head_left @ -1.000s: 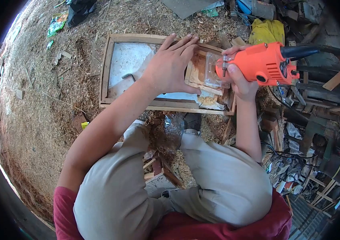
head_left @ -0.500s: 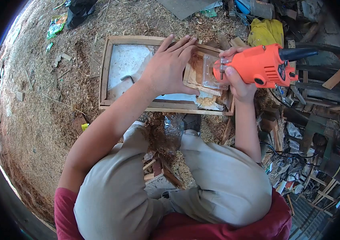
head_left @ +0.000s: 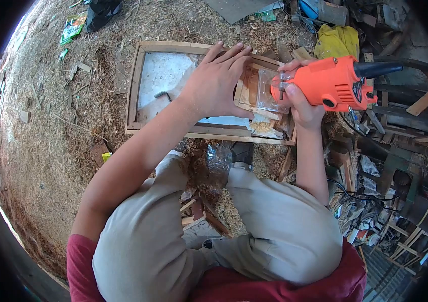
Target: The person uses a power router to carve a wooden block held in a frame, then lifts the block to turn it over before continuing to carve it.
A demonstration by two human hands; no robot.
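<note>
My right hand (head_left: pixel 302 98) is wrapped round the lower body of an orange trim router (head_left: pixel 324 83), which lies tilted on its side in view with its black cord end to the right. Its clear plastic base (head_left: pixel 269 90) rests against a small wooden piece (head_left: pixel 244 95). Spread across the left end of that piece, my left hand (head_left: pixel 216 83) grips it, thumb at the near edge and fingers at the far edge. Both sit over a shallow wooden frame with a white panel (head_left: pixel 166 70). A hex key (head_left: pixel 163 95) lies on the panel, left of my left wrist. The router bit is hidden.
Wood shavings (head_left: pixel 48 151) cover the ground. A yellow cloth (head_left: pixel 337 43) and wood offcuts lie beyond the router. Cables (head_left: pixel 360 194), scrap wood and machinery crowd the right side. A clear plastic bag (head_left: pixel 219 158) lies between my feet.
The view has shifted very slightly. Both hands, the router and the wooden piece keep the same positions relative to one another.
</note>
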